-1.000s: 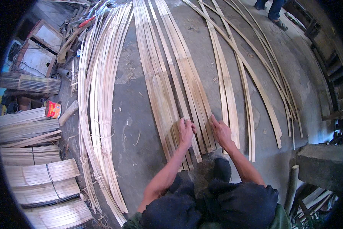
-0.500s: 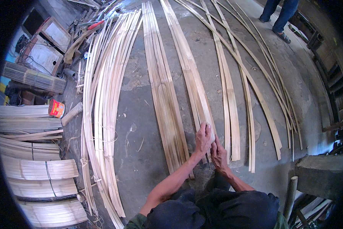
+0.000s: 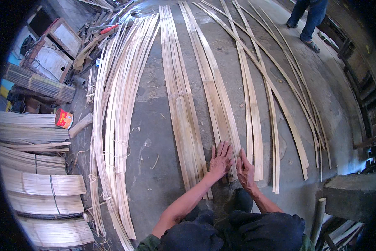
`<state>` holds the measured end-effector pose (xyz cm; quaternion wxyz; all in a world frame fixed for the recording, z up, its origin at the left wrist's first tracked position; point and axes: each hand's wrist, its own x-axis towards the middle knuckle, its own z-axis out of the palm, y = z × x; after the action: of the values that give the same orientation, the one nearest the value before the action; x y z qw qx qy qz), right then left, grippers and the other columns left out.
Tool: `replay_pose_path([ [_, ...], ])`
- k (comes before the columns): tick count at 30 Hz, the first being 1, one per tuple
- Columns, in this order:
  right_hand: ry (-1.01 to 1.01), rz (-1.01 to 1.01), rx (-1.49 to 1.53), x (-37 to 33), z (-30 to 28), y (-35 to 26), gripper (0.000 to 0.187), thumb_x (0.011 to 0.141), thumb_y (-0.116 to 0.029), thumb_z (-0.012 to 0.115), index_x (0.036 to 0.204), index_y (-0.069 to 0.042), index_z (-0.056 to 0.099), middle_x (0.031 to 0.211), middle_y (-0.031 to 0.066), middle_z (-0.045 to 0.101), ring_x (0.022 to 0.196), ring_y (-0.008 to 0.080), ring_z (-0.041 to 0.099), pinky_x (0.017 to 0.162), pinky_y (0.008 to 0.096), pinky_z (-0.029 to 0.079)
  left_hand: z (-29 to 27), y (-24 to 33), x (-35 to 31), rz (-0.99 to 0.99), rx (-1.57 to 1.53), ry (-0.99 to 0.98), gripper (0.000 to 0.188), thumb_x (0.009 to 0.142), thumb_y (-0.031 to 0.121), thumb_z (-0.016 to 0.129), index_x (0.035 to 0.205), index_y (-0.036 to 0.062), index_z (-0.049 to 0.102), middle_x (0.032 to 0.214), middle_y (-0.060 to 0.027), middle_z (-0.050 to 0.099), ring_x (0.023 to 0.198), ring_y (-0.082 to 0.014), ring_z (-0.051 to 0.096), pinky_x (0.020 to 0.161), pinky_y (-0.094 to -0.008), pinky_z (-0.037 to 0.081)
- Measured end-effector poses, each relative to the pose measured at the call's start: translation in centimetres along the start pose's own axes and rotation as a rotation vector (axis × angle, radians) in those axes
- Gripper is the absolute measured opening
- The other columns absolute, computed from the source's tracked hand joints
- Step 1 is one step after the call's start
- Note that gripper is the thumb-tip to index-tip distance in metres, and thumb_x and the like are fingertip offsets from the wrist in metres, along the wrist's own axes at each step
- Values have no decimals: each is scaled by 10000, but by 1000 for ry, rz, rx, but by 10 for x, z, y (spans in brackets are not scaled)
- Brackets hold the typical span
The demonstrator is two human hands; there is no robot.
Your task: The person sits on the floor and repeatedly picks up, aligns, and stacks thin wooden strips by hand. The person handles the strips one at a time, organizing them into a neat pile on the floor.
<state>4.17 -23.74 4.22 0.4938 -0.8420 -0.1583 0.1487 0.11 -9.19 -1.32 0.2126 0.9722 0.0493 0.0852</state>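
Several long, pale bamboo strips [image 3: 211, 88] lie side by side on the floor, their near ends at my hands. My left hand [image 3: 221, 160] rests palm down on these near ends, fingers stretched out. Along their right edge lies my right hand [image 3: 245, 170], its fingers straight and its palm facing inward. Neither hand grips anything. Just left is another flat row of bamboo strips [image 3: 177, 96], and to the right a narrower pair of strips [image 3: 253, 125]. The strip ends under my left palm are hidden.
A thick spread of strips [image 3: 121, 104] lies left. Tied bundles [image 3: 45, 184] are stacked at the far left beside a red tin [image 3: 63, 119]. Loose strips [image 3: 290, 129] cross at right, near a concrete block [image 3: 349, 196]. Another person's legs [image 3: 307, 21] stand at the far right.
Both hands have opened from a grip on the near strip ends and spread apart. The left now lies flat on the strips; the right has shifted slightly right, along their edge.
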Motion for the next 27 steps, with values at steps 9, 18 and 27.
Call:
replay_pose_path([
  [9, -103, 12, 170, -2, 45, 2, 498, 1021, -127, 498, 1499, -82, 366, 668, -14, 465, 564, 62, 417, 497, 232, 372, -34, -11, 45, -462, -716, 428, 456, 990, 226, 515, 1338, -61, 452, 1259, -269, 559, 1174, -411, 538, 1014, -456, 412],
  [18, -297, 300, 489, -14, 74, -13, 540, 1049, -188, 458, 1548, -158, 256, 658, -38, 439, 535, 64, 416, 467, 236, 385, -67, -24, 49, -759, -917, 47, 690, 885, 122, 583, 1465, -95, 278, 1273, -318, 536, 1084, -409, 604, 941, -439, 477],
  [27, -251, -22, 196, -10, 82, 22, 598, 1013, -198, 502, 1544, -111, 242, 719, 49, 555, 587, 151, 499, 530, 320, 433, -3, -58, 38, -471, -498, 289, 739, 846, 132, 644, 1485, -29, 309, 998, -234, 603, 915, -330, 615, 792, -427, 483],
])
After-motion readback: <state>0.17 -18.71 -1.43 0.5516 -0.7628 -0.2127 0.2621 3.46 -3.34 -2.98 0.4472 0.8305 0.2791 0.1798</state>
